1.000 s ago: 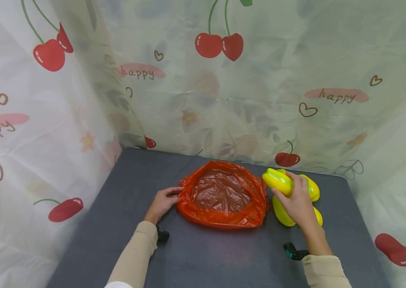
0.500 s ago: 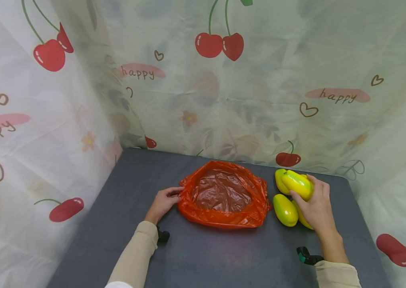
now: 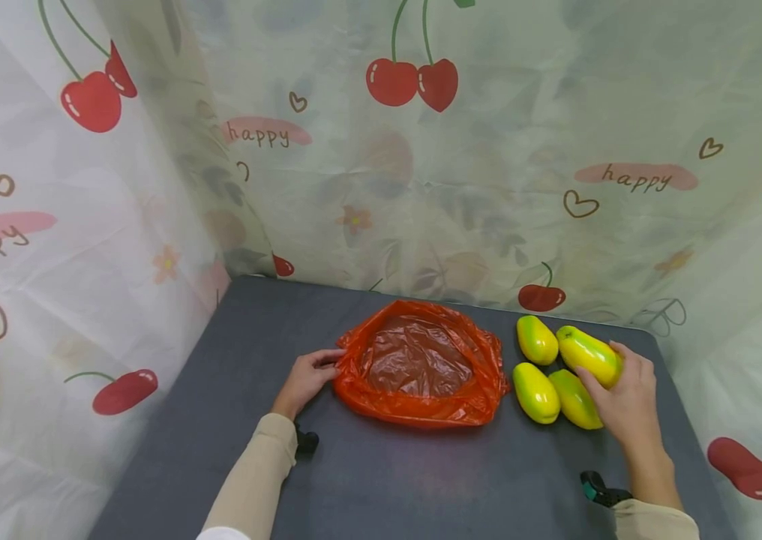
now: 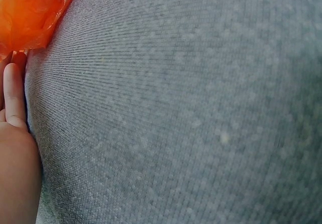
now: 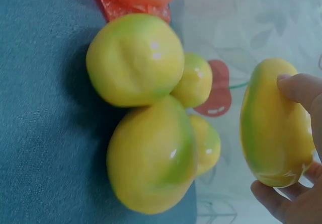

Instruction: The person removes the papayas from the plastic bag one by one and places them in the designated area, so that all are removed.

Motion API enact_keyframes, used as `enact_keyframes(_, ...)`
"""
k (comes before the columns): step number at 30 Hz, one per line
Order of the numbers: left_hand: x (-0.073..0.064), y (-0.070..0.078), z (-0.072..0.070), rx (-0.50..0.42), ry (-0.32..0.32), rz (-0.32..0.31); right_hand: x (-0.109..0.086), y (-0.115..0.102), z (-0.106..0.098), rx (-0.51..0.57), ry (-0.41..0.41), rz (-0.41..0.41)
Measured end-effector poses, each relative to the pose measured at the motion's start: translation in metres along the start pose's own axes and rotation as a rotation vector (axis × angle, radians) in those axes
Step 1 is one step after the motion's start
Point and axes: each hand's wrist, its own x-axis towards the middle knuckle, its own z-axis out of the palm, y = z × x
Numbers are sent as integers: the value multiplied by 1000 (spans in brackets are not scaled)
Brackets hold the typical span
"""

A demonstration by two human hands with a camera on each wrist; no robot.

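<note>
My right hand (image 3: 631, 397) grips a yellow-green mango (image 5: 276, 123), thumb on one side and fingers on the other, raised above the other mangoes. Beneath and beside it, several more lie in a cluster on the table, among them a rear-left mango (image 3: 536, 341), a front-left mango (image 3: 536, 394) and a front-right mango (image 3: 577, 401). The held one hides another in the head view. Left of the cluster is a red plastic bag (image 3: 421, 409), its mouth spread wide. My left hand (image 3: 307, 381) pinches the bag's left edge; its fingertips are partly hidden by the plastic in the left wrist view.
The dark grey cloth-covered table (image 3: 388, 487) ends at the back against a white curtain (image 3: 475, 165) printed with cherries. The same curtain stands along both sides. A black strap mount (image 3: 604, 491) sits at my right wrist.
My right hand has carried the mango to the right, from beside the bag's right edge to above the right side of the cluster. My left hand and the bag have stayed in place.
</note>
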Motion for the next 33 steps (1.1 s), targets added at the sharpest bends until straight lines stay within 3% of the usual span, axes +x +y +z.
enact_keyframes(14,-1,-1,0,-1,4,4,-7,26,-4,-35,-51,70)
enact_keyframes(33,4,-2,2,13,5,-3,-18,57,-6,-25,-43,135)
